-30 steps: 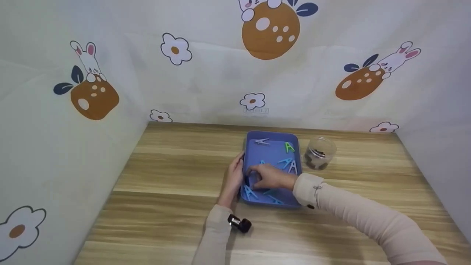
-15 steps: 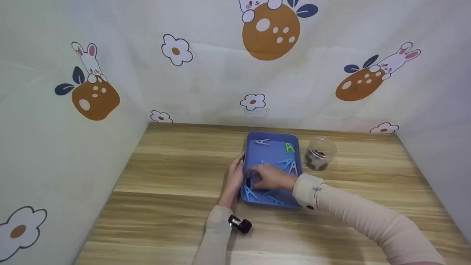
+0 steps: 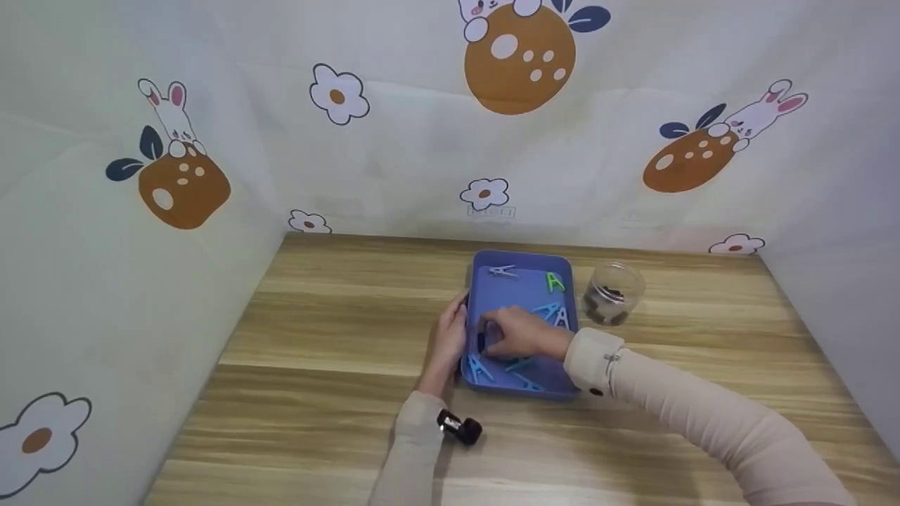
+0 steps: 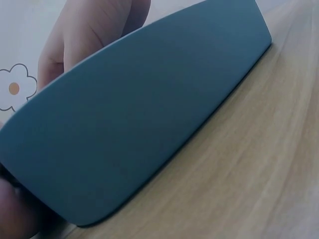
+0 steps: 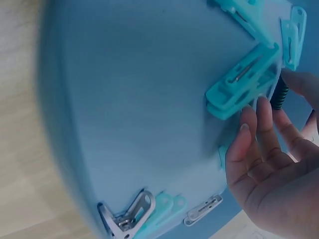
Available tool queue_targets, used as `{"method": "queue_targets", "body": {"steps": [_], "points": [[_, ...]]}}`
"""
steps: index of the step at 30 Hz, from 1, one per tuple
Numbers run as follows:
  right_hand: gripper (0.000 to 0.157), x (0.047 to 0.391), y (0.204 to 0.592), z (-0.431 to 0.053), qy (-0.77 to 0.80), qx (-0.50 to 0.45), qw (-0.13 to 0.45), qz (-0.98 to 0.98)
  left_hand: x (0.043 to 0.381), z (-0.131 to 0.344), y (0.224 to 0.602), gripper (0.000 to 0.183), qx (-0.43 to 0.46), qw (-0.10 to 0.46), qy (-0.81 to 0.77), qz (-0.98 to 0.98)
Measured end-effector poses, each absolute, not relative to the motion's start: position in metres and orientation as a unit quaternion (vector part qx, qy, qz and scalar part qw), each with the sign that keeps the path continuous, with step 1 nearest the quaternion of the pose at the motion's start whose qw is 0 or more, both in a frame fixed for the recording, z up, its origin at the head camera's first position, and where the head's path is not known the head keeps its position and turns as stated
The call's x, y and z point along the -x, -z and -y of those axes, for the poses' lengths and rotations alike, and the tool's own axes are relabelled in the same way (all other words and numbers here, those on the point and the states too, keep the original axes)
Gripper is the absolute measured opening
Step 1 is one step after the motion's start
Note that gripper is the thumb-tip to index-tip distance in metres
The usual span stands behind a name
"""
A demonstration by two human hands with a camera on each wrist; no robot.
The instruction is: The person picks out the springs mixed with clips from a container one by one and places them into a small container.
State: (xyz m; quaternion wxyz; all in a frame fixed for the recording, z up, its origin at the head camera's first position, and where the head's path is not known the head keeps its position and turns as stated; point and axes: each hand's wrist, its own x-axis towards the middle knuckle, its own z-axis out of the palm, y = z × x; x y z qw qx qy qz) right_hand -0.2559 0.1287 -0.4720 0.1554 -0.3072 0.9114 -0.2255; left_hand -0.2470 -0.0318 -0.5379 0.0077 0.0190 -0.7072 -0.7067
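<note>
My left hand [image 3: 450, 337] lies along the outside of the left wall of a blue tray [image 3: 520, 258], fingers pointing away from me. In the left wrist view that wall [image 4: 149, 99] fills the middle, and only a blurred bit of the left hand [image 4: 15, 211] shows. Inside the tray, my right hand [image 3: 517, 332] pinches a small black ridged piece [image 5: 280, 94] between thumb and fingertips, near the left wall. Turquoise clothespins [image 5: 244, 82] lie close to the right fingertips. A blue clothespin [image 3: 479, 369] sits in the tray's near left corner.
A grey clothespin [image 3: 502, 271] and a green clothespin [image 3: 555, 282] lie at the tray's far end. Right of the tray, a clear round jar [image 3: 615, 292] holds several dark pieces. Patterned cloth [image 3: 394, 161] hangs around the wooden table [image 3: 337, 309].
My right hand has shifted slightly right, away from the left wall, with the black piece showing more clearly at its fingertips. The left hand stays at the tray's side.
</note>
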Motion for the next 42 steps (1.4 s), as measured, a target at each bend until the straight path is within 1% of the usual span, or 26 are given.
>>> {"method": "queue_targets", "body": {"steps": [7, 16, 25, 37, 42], "points": [[0.031, 0.256, 0.462, -0.135, 0.238, 0.299, 0.147, -0.912, 0.247, 0.032, 0.540, 0.044, -0.020, 0.006, 0.701, 0.713], [0.026, 0.257, 0.450, -0.147, 0.258, 0.307, 0.122, -0.908, 0.249, 0.031, 0.541, 0.044, 0.006, 0.011, 0.723, 0.690], [0.028, 0.257, 0.439, -0.157, 0.255, 0.278, 0.115, -0.919, 0.248, 0.031, 0.542, 0.045, 0.003, 0.002, 0.726, 0.688], [0.028, 0.254, 0.434, -0.171, 0.264, 0.255, 0.069, -0.928, 0.248, 0.031, 0.540, 0.045, -0.001, 0.008, 0.720, 0.694], [0.029, 0.251, 0.430, -0.177, 0.284, 0.245, 0.044, -0.926, 0.250, 0.030, 0.541, 0.044, 0.011, 0.026, 0.722, 0.691]]}}
